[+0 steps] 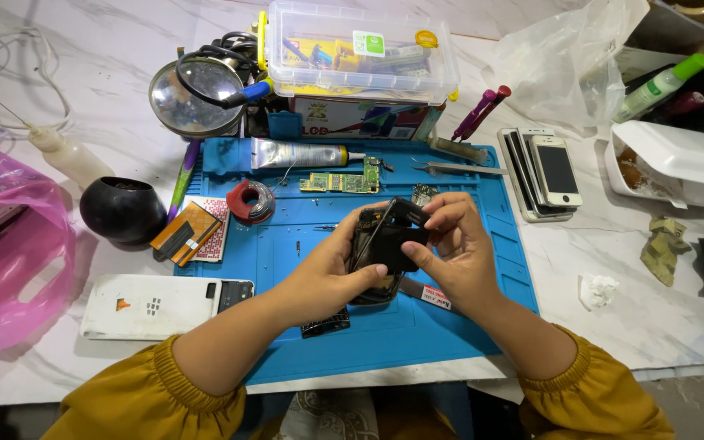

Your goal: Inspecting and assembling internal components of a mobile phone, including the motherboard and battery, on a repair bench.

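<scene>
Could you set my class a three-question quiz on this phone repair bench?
1. True or false: both hands hold the black phone body above the blue mat.
2. Which lies nearest the left hand: A the green-capped bottle, B the white phone, C the foam food box?
3. What green part lies on the mat just below the silver tube?

Key: 1 true, the right hand grips it too. 2 B. 3 The circuit board.
</scene>
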